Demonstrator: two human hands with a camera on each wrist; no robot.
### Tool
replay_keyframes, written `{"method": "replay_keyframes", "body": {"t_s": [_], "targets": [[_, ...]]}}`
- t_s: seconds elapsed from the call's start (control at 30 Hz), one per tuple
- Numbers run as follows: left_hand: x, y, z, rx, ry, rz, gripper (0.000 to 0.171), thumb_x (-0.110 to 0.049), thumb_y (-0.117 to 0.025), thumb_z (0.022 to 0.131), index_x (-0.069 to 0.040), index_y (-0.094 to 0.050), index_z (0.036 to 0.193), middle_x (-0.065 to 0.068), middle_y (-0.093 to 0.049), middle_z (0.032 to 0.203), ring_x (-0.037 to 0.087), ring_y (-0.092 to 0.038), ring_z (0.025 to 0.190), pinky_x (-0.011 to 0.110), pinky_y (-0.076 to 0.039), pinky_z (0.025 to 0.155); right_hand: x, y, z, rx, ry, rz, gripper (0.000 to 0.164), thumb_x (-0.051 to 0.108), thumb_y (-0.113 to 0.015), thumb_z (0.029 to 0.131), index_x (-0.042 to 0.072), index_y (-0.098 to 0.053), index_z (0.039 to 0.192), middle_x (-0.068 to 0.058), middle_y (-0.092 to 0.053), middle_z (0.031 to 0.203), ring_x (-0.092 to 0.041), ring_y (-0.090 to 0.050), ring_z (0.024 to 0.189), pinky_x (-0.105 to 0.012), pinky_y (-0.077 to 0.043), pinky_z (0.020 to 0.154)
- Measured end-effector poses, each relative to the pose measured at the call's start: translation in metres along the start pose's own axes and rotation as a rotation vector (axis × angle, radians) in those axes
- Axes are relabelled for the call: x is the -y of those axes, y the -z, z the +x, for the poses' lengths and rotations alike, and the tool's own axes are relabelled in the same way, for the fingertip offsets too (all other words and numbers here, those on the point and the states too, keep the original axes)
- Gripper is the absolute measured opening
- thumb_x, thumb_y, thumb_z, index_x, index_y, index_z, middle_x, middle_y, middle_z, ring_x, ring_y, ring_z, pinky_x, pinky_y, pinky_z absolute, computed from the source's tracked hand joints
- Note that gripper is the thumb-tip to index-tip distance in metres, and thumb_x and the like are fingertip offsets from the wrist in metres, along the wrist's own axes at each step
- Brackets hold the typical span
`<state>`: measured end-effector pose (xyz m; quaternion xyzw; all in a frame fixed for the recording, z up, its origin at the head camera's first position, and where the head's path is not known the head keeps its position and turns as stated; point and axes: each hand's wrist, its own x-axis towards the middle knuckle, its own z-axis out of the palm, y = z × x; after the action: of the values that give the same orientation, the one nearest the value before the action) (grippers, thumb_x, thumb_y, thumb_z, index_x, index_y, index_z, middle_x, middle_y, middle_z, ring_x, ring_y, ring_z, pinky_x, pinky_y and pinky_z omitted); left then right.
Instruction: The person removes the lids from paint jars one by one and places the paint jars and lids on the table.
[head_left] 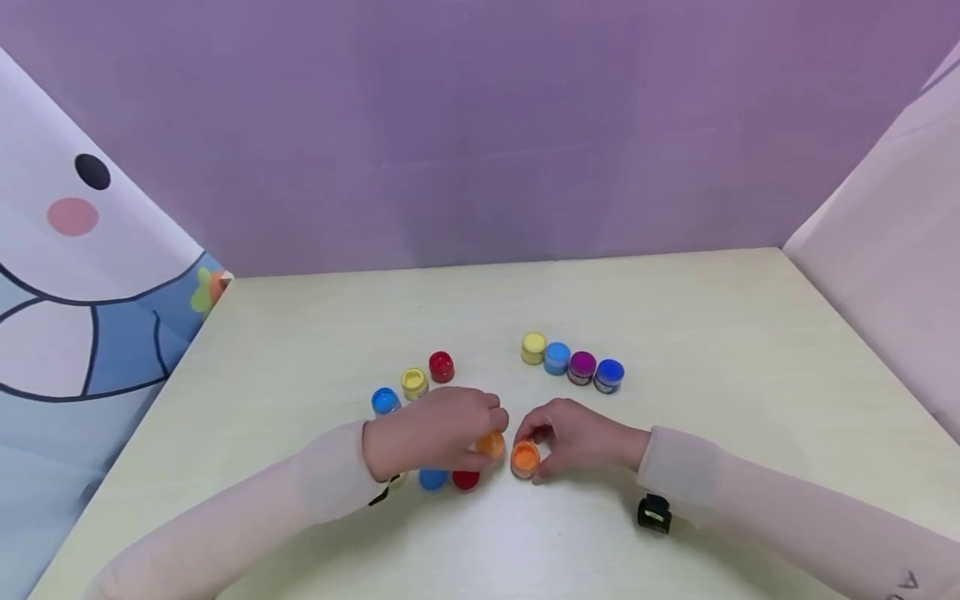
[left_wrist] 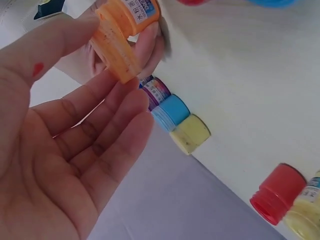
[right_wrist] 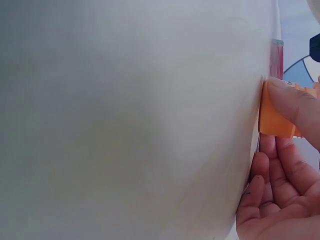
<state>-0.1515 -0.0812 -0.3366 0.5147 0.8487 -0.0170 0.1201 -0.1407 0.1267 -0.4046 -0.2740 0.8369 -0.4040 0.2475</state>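
In the head view my left hand (head_left: 442, 427) pinches an orange lid (head_left: 491, 446) between thumb and fingers. The left wrist view shows that lid (left_wrist: 116, 47) tilted on edge, close to the mouth of the orange paint jar (left_wrist: 132, 15). My right hand (head_left: 581, 437) holds this jar (head_left: 525, 458) upright on the table, its top uncovered and orange paint visible. In the right wrist view the thumb presses the jar's side (right_wrist: 275, 117). Below the left hand lie a blue lid (head_left: 432, 479) and a red lid (head_left: 466, 481); a yellow one (head_left: 397, 481) is mostly hidden.
Uncovered red (head_left: 442, 367), yellow (head_left: 414, 383) and blue (head_left: 386, 401) paint jars stand beyond the left hand. Farther right is a slanted row of capped jars: yellow (head_left: 533, 347), light blue (head_left: 557, 357), purple (head_left: 582, 367) and dark blue (head_left: 609, 375). A purple backdrop (head_left: 495, 133) borders the table's far edge.
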Motion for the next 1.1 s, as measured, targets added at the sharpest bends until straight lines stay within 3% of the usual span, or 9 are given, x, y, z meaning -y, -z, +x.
{"method": "replay_keyframes", "body": {"t_s": [0.17, 0.3, 0.8, 1.1], "targets": [[-0.004, -0.002, -0.003, 0.036, 0.037, -0.013, 0.025, -0.03, -0.072, 0.076, -0.016, -0.06, 0.092, -0.009, -0.045, 0.072, 0.005, -0.044, 0.065, 0.015, -0.036, 0.055, -0.001, -0.001, -0.002, -0.013, 0.007, 0.004, 0.031, 0.014, -0.078, 0.066, 0.022, -0.063, 0.092, 0.015, -0.06, 0.089, -0.013, -0.052, 0.089, -0.036, -0.04, 0.083], [-0.008, -0.007, 0.0, 0.064, 0.021, 0.008, 0.025, -0.03, -0.072, 0.076, -0.017, -0.059, 0.092, -0.009, -0.044, 0.071, 0.005, -0.043, 0.064, 0.014, -0.035, 0.055, -0.002, -0.001, -0.003, -0.028, 0.017, 0.0, 0.031, 0.013, -0.078, 0.067, 0.021, -0.063, 0.093, 0.014, -0.06, 0.089, -0.013, -0.052, 0.088, -0.036, -0.041, 0.083], [-0.015, -0.026, 0.006, 0.035, -0.086, 0.008, 0.024, -0.026, -0.071, 0.077, -0.016, -0.06, 0.096, -0.009, -0.043, 0.068, 0.006, -0.041, 0.061, 0.015, -0.034, 0.055, -0.002, 0.003, -0.004, -0.058, 0.036, 0.037, 0.031, 0.009, -0.077, 0.067, 0.017, -0.064, 0.094, 0.011, -0.061, 0.086, -0.013, -0.054, 0.084, -0.033, -0.044, 0.079], [-0.014, -0.027, 0.007, 0.053, -0.065, -0.059, 0.029, -0.032, -0.074, 0.075, -0.019, -0.06, 0.096, -0.012, -0.045, 0.069, 0.004, -0.043, 0.062, 0.016, -0.035, 0.057, -0.003, 0.003, -0.004, -0.06, 0.033, 0.048, 0.031, 0.008, -0.077, 0.067, 0.016, -0.064, 0.094, 0.01, -0.061, 0.085, -0.013, -0.054, 0.083, -0.032, -0.044, 0.078]]}}
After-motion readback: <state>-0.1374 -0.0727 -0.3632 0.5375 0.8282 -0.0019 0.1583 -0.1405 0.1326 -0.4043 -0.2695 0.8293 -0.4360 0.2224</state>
